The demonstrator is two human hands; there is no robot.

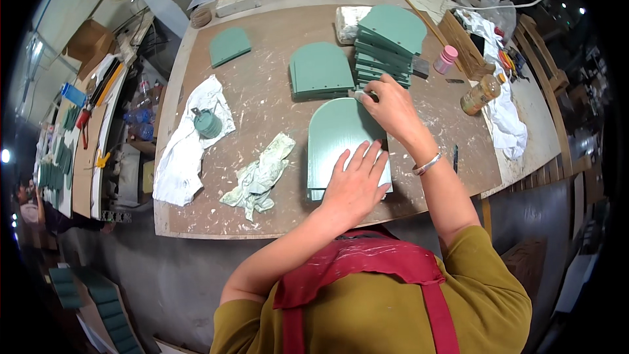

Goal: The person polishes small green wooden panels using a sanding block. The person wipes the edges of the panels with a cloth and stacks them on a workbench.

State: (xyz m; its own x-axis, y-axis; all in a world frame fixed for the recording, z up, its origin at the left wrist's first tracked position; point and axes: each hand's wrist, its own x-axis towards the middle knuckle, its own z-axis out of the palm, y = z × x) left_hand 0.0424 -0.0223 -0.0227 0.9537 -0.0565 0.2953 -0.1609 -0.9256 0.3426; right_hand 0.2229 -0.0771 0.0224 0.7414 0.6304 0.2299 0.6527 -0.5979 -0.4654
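A pale green arched panel (334, 131) lies on a matching piece in front of me, its round end pointing away. My left hand (357, 180) rests on its near part with the fingers spread. At the panel's far right edge my right hand (393, 105) is closed in a pinch; a small greyish thing shows at its fingertips, too hidden to name. Just beyond lies a short stack of green arched panels (321, 69). A taller, fanned stack of green panels (393, 29) stands behind my right hand.
A single green panel (229, 46) lies far left. Nearer are a white cloth (190, 170) with a green container (208, 124) on it and a crumpled stained rag (262, 174). At right stand a pink bottle (445, 59), an amber bottle (483, 94) and a wooden box (464, 44).
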